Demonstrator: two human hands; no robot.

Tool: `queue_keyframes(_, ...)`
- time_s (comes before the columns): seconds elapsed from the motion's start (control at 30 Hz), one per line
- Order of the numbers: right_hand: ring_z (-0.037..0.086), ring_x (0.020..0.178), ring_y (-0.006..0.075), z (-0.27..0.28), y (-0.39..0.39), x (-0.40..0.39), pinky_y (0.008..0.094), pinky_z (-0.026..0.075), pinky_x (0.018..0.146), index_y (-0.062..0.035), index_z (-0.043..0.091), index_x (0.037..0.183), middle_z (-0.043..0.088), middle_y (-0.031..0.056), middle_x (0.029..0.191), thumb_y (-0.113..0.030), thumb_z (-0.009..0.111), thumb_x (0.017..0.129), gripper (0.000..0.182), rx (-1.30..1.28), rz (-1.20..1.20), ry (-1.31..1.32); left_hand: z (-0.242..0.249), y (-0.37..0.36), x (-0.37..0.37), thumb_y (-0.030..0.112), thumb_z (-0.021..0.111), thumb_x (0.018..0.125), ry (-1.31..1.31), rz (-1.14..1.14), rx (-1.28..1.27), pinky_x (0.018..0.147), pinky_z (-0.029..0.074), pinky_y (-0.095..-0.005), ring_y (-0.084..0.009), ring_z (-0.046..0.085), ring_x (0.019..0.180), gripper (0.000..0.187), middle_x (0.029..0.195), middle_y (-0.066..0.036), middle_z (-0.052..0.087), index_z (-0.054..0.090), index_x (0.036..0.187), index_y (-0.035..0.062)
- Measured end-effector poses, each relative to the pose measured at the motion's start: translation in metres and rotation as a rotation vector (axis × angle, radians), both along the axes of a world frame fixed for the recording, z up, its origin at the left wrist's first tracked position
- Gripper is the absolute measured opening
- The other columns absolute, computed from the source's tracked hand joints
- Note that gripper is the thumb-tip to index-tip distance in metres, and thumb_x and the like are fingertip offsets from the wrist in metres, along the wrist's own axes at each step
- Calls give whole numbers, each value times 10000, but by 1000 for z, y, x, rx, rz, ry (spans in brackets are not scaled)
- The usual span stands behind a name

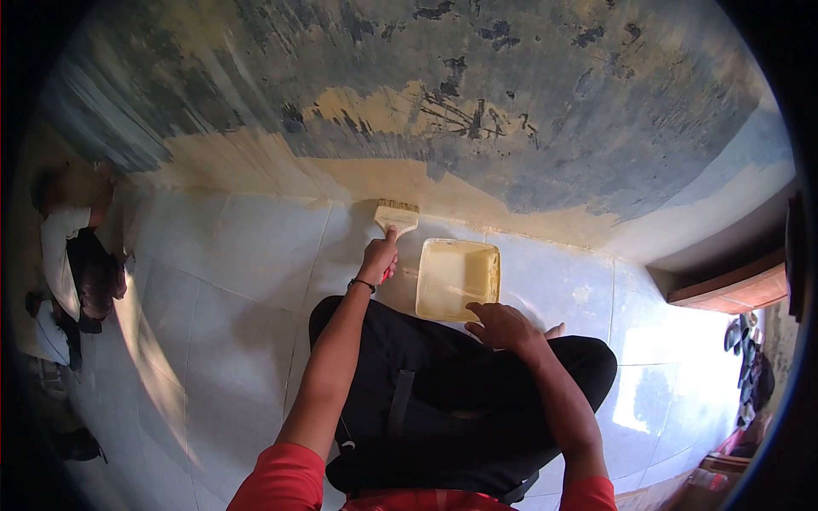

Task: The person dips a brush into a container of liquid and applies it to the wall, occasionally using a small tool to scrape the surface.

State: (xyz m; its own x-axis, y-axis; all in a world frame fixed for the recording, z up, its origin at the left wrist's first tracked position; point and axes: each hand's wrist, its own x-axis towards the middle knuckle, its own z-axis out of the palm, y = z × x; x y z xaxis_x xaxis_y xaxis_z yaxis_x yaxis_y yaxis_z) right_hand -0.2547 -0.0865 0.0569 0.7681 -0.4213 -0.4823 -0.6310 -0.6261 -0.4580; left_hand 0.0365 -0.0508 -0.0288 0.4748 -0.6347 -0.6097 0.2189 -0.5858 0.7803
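Our left hand (381, 258) grips the brush (397, 221), bristles (398, 205) up-frame; tub's wall (492, 274) just right, right hand (504, 327) there, hold unclear.

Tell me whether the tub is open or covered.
Open: no lid lies over the tub, and its inner walls show from above. The right hand is at its near rim, leaving most of the opening in sight.
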Motion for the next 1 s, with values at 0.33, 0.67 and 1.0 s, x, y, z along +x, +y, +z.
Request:
queue_keyframes(0.33,612,1016,364,1,1,1,461,472,893,-43,517,1247,639,222,1059,-333,525,910,445,-2,-7,-24,42,1,-12,610,389,929,-64,71,-149,326,361,-279,-117,419,354,605,488,-7,426,440,645,78)
queue_keyframes(0.67,616,1013,363,3,1,1,458,475,890,-43,522,1245,646,223,1050,-328,542,898,450,-7,-20,-18,77,-2,-2,592,380,947,-222,114,-589,304,322,-259,-102,393,315,604,431,-8,412,455,634,81)
queue_keyframes(1.0,615,1010,369,-3,1,3,463,472,890,-47,519,1248,647,224,1040,-325,540,903,444,-10,-5,8,65,-9,0,610,358,946,-191,54,-560,319,324,-251,-99,384,331,584,450,4,391,432,672,100)
